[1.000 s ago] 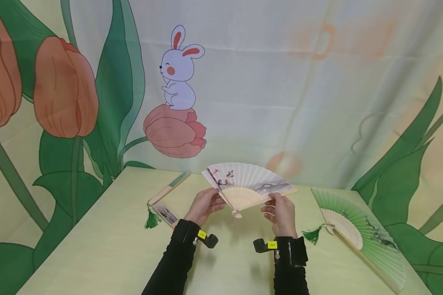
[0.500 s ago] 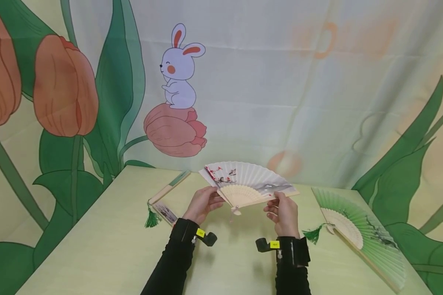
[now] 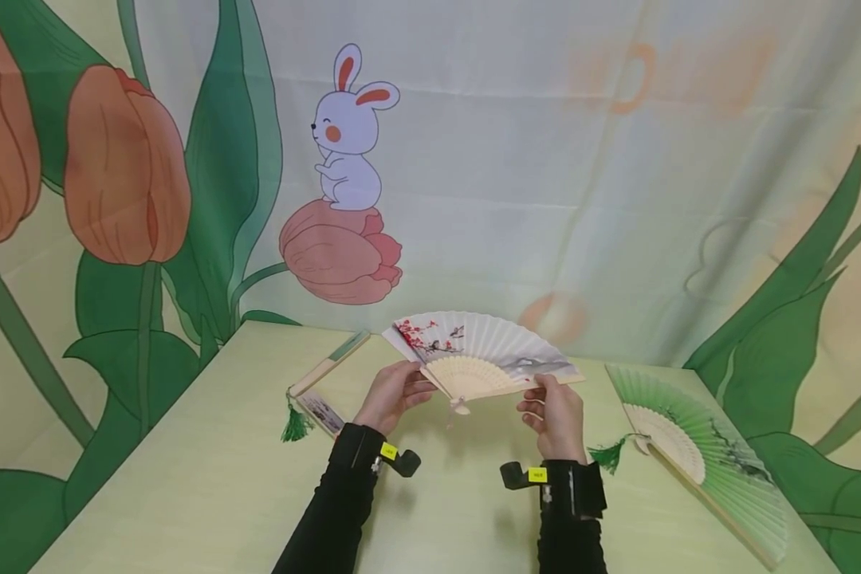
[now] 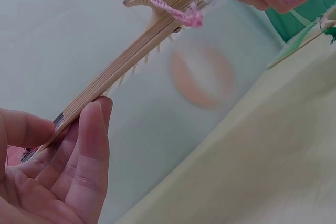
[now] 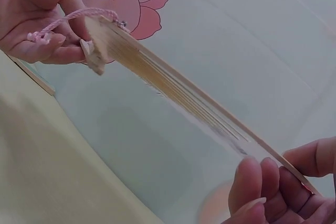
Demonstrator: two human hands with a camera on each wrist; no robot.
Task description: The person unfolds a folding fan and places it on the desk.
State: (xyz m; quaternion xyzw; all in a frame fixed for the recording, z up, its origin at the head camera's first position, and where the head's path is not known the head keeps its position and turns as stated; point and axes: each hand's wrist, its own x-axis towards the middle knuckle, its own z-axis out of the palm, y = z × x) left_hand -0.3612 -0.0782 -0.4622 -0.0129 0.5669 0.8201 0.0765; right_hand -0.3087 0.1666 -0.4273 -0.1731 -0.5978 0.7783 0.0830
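Head cam: white fan (image 3: 488,339) up off table (image 3: 186,494), spread, long axis L–R, pivot (image 3: 459,401) on near side; sits btwn L hand (image 3: 389,397), pinching L edge, & R hand (image 3: 560,413), pinching R edge; neither nearer

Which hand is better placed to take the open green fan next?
Probably the right hand: it is nearer the green fan. The left hand is farther off, and both hold the white fan, so the right would need to release first.
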